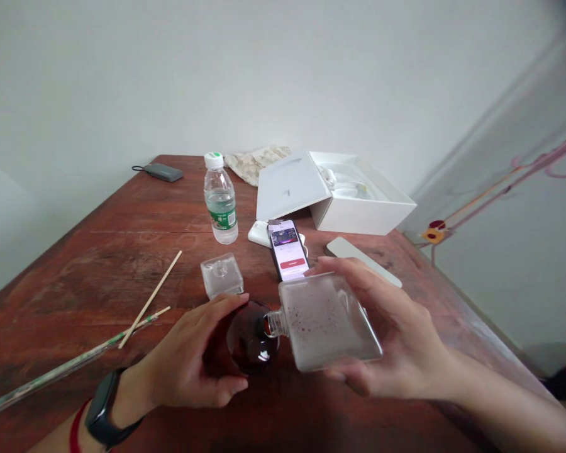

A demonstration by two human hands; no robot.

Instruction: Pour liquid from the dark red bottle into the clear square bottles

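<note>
My left hand [193, 358] is curled round a dark brown, shiny round bottle [248, 346]. My right hand [400, 333] grips a clear square bottle [325, 321] by its edges, tipped on its side. Its threaded neck points left and meets the brown bottle's opening; whether the two touch cannot be made out. Small dark specks show on the square bottle's flat face. Just beyond my left fingertips stands a clear square block-like container [221, 275].
A water bottle [221, 211] stands behind, near a lit phone [288, 248] resting on a white device [259, 233]. Farther right sit an open white box [358, 211] and a flat grey object [365, 261]. Chopsticks [151, 299] lie left; a dark power bank [163, 172] lies far left.
</note>
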